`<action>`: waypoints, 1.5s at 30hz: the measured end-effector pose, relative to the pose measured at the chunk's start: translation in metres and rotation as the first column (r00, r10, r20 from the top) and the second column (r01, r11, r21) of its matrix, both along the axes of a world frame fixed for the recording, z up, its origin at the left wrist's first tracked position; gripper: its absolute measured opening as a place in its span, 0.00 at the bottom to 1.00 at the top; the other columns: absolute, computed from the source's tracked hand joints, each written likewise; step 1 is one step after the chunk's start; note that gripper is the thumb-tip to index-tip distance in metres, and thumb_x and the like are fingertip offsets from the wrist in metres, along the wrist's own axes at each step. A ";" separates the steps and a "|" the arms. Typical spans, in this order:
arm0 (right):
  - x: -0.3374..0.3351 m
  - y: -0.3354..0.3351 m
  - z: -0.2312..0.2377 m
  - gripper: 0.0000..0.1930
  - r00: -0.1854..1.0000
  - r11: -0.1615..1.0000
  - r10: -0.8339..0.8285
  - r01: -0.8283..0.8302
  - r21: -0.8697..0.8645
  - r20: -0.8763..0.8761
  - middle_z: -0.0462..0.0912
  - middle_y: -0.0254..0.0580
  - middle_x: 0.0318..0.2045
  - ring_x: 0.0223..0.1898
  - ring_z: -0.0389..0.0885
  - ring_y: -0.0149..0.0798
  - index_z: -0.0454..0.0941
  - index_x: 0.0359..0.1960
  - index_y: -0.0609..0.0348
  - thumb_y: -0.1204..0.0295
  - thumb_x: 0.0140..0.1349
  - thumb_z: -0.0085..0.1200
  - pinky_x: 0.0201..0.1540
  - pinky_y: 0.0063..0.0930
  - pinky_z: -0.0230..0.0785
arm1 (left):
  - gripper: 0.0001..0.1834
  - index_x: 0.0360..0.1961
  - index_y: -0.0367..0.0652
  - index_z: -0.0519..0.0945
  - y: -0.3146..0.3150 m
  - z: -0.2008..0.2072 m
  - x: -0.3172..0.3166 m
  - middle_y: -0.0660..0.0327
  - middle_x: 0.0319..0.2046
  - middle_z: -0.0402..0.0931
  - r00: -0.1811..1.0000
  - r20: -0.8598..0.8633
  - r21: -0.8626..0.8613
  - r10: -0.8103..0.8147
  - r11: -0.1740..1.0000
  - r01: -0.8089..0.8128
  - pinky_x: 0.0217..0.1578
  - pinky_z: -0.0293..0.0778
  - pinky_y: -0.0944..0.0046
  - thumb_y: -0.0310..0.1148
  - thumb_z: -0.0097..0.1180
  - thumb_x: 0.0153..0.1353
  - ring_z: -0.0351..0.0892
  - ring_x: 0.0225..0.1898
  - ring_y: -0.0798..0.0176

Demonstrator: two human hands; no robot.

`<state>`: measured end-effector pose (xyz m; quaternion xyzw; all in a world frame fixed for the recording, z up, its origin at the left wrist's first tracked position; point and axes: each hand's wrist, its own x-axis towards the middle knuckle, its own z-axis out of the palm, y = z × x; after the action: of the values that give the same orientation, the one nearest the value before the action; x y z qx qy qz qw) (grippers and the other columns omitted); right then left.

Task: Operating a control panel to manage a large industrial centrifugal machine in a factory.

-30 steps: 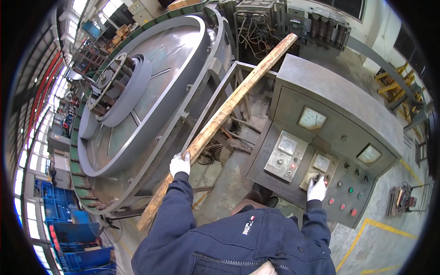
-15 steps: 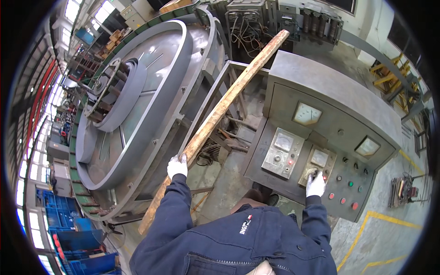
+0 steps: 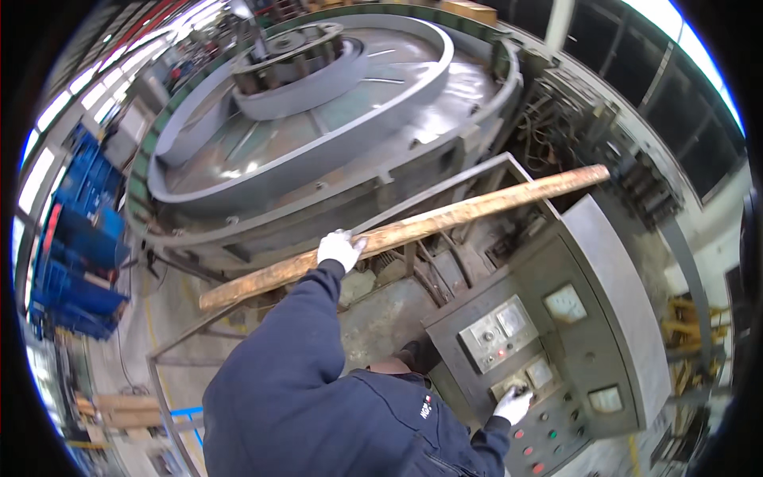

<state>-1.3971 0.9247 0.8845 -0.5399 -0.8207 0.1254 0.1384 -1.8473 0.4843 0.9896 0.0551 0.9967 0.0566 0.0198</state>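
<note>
My left hand (image 3: 340, 250), in a white glove, grips a long, rough wooden beam (image 3: 445, 216), its fingertips partly hidden. The beam lies slantwise across a metal frame (image 3: 469, 176) in front of a large round machine. At the lower right, my gloved right hand (image 3: 513, 407) is closed on a dark knob (image 3: 520, 390) on the lower dial plate (image 3: 540, 373) of a grey control console (image 3: 524, 278). Another dial plate (image 3: 482, 338), with a knob and a lit red lamp, sits just above it. Red and green push buttons (image 3: 552, 435) are beside my right hand.
Beyond the beam stands the big round machine (image 3: 373, 181), with a wide grey metal strip (image 3: 310, 179) curving around its hub (image 3: 290, 48). Blue metal bins (image 3: 83, 238) stand at the left. Cables and machinery (image 3: 556, 119) fill the space behind the beam's far end.
My view has turned, so the beam lies flatter across the picture and the console sits lower. My left hand stays on the beam, my right on the knob.
</note>
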 end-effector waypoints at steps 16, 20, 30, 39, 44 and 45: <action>-0.012 -0.006 0.021 0.20 1.000 0.992 -0.027 0.027 -0.122 0.002 0.89 0.63 0.50 0.52 0.88 0.63 0.80 0.56 0.66 0.64 0.70 0.64 0.56 0.48 0.79 | 0.40 0.63 0.40 0.83 -0.016 -0.021 -0.001 0.48 0.57 0.84 0.999 -0.035 -0.078 0.017 0.997 -0.019 0.60 0.75 0.47 0.66 0.43 0.77 0.83 0.57 0.46; -0.007 0.001 0.006 0.18 0.998 0.996 -0.030 0.034 -0.086 0.052 0.89 0.58 0.49 0.50 0.88 0.61 0.81 0.54 0.58 0.59 0.71 0.64 0.54 0.51 0.80 | 0.41 0.64 0.39 0.83 -0.016 -0.028 -0.005 0.48 0.57 0.84 0.997 -0.071 -0.084 -0.009 0.996 0.003 0.59 0.76 0.48 0.67 0.42 0.77 0.83 0.58 0.47; -0.004 0.004 -0.006 0.21 0.996 0.998 -0.037 0.041 -0.056 0.078 0.88 0.60 0.47 0.50 0.87 0.61 0.80 0.54 0.60 0.57 0.71 0.64 0.55 0.52 0.79 | 0.40 0.66 0.39 0.82 -0.014 -0.028 -0.003 0.49 0.60 0.82 0.998 -0.056 -0.101 -0.012 0.995 0.006 0.62 0.74 0.49 0.65 0.42 0.78 0.81 0.60 0.47; -0.010 -0.003 0.007 0.22 0.994 0.994 -0.078 0.084 -0.077 0.072 0.90 0.54 0.50 0.51 0.89 0.56 0.81 0.59 0.57 0.61 0.69 0.67 0.56 0.49 0.79 | 0.37 0.63 0.40 0.84 -0.012 -0.022 0.000 0.48 0.60 0.84 0.997 -0.073 -0.023 0.005 1.000 -0.007 0.63 0.76 0.47 0.63 0.47 0.77 0.82 0.59 0.44; -0.013 -0.005 0.012 0.21 0.997 0.993 -0.073 0.077 -0.092 0.039 0.89 0.55 0.50 0.51 0.89 0.57 0.80 0.59 0.57 0.61 0.69 0.67 0.56 0.49 0.79 | 0.37 0.61 0.40 0.85 -0.016 -0.029 0.000 0.49 0.58 0.84 0.992 -0.129 -0.064 -0.009 0.998 0.000 0.61 0.77 0.48 0.64 0.46 0.77 0.83 0.58 0.46; -0.013 -0.004 0.008 0.21 0.996 0.993 -0.072 0.076 -0.089 0.046 0.90 0.55 0.50 0.51 0.89 0.57 0.80 0.59 0.57 0.61 0.69 0.67 0.56 0.49 0.79 | 0.36 0.60 0.40 0.85 -0.017 -0.028 0.000 0.49 0.57 0.85 0.990 -0.140 -0.033 -0.008 0.999 0.004 0.60 0.77 0.48 0.64 0.47 0.76 0.84 0.57 0.46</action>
<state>-1.4106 0.9211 0.8930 -0.5784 -0.7962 0.1460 0.1008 -1.8469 0.4669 0.9615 0.0617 0.9962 0.0363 -0.0491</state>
